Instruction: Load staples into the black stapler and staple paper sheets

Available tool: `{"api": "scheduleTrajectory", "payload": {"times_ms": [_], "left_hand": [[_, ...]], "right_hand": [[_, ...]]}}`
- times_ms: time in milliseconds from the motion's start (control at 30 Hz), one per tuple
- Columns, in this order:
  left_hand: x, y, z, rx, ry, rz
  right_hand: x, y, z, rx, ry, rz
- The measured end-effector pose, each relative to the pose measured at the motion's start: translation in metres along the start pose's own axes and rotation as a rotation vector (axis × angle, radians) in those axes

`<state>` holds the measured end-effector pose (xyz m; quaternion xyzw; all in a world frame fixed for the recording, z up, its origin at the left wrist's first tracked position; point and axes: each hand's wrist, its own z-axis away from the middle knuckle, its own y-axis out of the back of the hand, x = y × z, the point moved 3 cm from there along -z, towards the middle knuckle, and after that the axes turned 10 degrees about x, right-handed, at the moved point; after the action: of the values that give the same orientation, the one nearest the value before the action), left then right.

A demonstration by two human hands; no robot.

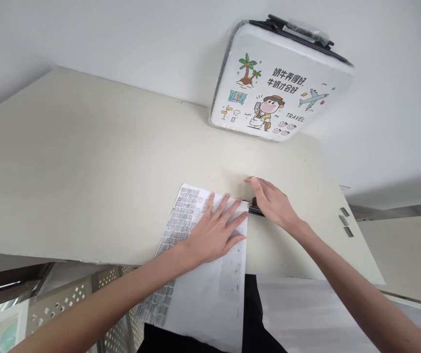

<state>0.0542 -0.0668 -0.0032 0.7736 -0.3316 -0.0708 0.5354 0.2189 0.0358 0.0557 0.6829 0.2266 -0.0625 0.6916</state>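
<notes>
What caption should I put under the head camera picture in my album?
Left hand spread on printed paper, right hand over a dark stapler at its edge, cartoon case behind.

We wear black cloth (255, 314) on legs, showing past near and right edges of paper (205, 304); our forearms (346, 274), hands (213, 235) bare.

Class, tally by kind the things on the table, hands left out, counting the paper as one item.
Case: 1
Paper: 1
Stapler, partly hidden: 1
Grey strips: 3
Total: 6
</notes>
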Motion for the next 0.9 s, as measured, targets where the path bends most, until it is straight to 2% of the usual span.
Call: {"api": "scheduleTrajectory", "payload": {"times_ms": [600, 900], "left_hand": [[0.003, -0.001, -0.001, 0.006, 0.022, 0.017], [0.002, -0.001, -0.001, -0.008, 0.028, 0.029]], "right_hand": [[-0.001, -0.004, -0.002, -0.025, -0.001, 0.04], [0.01, 0.003, -0.001, -0.047, -0.114, -0.082]]}}
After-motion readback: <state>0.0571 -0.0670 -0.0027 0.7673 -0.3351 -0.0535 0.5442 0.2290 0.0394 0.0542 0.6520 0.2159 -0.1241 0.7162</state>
